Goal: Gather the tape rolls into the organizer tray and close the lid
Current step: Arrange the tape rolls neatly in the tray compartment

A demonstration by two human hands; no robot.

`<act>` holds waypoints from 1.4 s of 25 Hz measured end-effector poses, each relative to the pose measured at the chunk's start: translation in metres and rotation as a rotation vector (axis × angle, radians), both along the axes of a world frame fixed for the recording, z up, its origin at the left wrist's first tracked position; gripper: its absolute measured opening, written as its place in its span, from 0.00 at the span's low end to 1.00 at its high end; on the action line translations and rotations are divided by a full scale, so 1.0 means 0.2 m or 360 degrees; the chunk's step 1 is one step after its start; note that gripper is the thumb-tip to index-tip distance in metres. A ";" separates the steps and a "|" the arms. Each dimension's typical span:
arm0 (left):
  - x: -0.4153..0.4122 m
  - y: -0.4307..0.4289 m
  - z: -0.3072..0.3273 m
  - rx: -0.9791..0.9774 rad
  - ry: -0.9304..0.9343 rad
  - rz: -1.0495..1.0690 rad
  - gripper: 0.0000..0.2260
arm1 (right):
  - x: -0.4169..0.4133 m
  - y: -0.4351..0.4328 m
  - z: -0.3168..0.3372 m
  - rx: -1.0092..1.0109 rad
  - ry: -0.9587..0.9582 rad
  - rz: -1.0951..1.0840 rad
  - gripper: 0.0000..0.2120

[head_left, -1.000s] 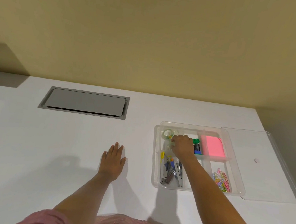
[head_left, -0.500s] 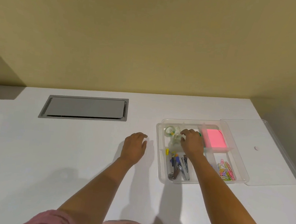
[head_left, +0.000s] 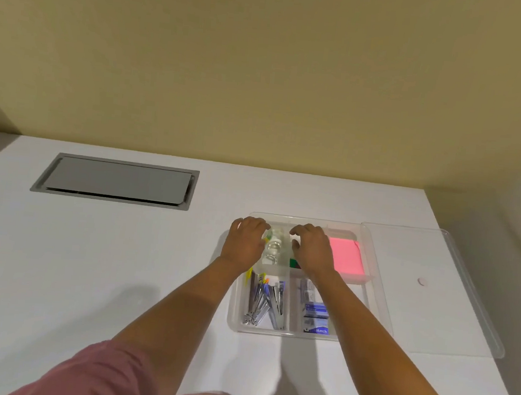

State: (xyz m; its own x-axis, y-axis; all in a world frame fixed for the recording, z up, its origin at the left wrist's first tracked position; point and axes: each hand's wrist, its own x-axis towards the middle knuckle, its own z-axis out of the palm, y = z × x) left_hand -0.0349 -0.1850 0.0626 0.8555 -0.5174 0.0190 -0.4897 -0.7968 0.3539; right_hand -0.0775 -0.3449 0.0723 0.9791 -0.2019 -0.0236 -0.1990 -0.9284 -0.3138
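A clear organizer tray (head_left: pixel 287 333) sits on the white desk, right of centre. Clear tape rolls (head_left: pixel 274 250) lie in its back-left compartment. My left hand (head_left: pixel 244 244) curls over the tray's back-left corner, its thumb against the rolls. My right hand (head_left: pixel 312 250) hovers just right of the rolls with its fingers curled down into the tray. The knuckles hide both hands' fingertips, so whether either grips a roll is unclear. The clear lid (head_left: pixel 434 297) lies flat on the desk, against the tray's right side.
Pink sticky notes (head_left: pixel 345 257) fill the back-right compartment. Metal clippers and staplers (head_left: pixel 263 304) and blue staple boxes (head_left: pixel 315 312) sit in the front ones. A grey hatch (head_left: pixel 117 180) is set into the desk at back left. The desk ends just right of the lid.
My left hand left the bare desk and moved right onto the tray's back-left corner. My right hand shifted a little right of the tape rolls.
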 end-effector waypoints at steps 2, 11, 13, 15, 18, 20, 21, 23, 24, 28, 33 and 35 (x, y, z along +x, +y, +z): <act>0.00 -0.04 0.00 0.0132 -0.0023 0.0001 0.15 | 0.01 -0.03 -0.01 0.0028 -0.0023 0.0036 0.12; -0.01 -0.17 -0.05 0.0513 -0.0012 -0.0059 0.13 | 0.07 -0.07 -0.06 0.0025 -0.0078 0.0251 0.10; -0.01 -0.18 -0.06 0.0546 -0.0006 -0.0087 0.13 | 0.09 -0.07 -0.06 -0.0015 -0.0013 0.0295 0.11; 0.00 -0.19 -0.07 0.0589 -0.0009 -0.0121 0.12 | 0.11 -0.08 -0.06 -0.0052 0.0010 0.0325 0.11; 0.01 -0.20 -0.08 0.0676 -0.0042 -0.0191 0.11 | 0.12 -0.09 -0.06 -0.0087 -0.0037 0.0365 0.11; 0.02 -0.21 -0.08 0.0684 -0.0077 -0.0208 0.10 | 0.13 -0.07 -0.06 -0.0090 -0.0053 0.0398 0.11; 0.02 -0.21 -0.08 0.0668 -0.0096 -0.0204 0.10 | 0.14 -0.06 -0.07 -0.0093 -0.0038 0.0411 0.11; 0.01 -0.21 -0.08 0.0613 -0.0141 -0.0166 0.10 | 0.14 -0.04 -0.07 -0.0157 0.0054 0.0447 0.12; 0.00 -0.21 -0.08 0.0585 -0.0167 -0.0133 0.11 | 0.15 -0.03 -0.08 -0.0216 0.0096 0.0473 0.12; -0.01 -0.20 -0.05 0.0563 -0.0154 -0.0097 0.11 | 0.14 -0.02 -0.10 -0.0362 0.0250 0.0522 0.12; -0.03 -0.19 0.03 0.0744 -0.0122 -0.0064 0.08 | 0.16 0.05 -0.09 -0.0675 0.0257 0.0433 0.08; -0.03 -0.20 0.03 0.0816 -0.0152 -0.0065 0.11 | 0.15 0.07 -0.10 -0.0627 0.0374 0.0469 0.07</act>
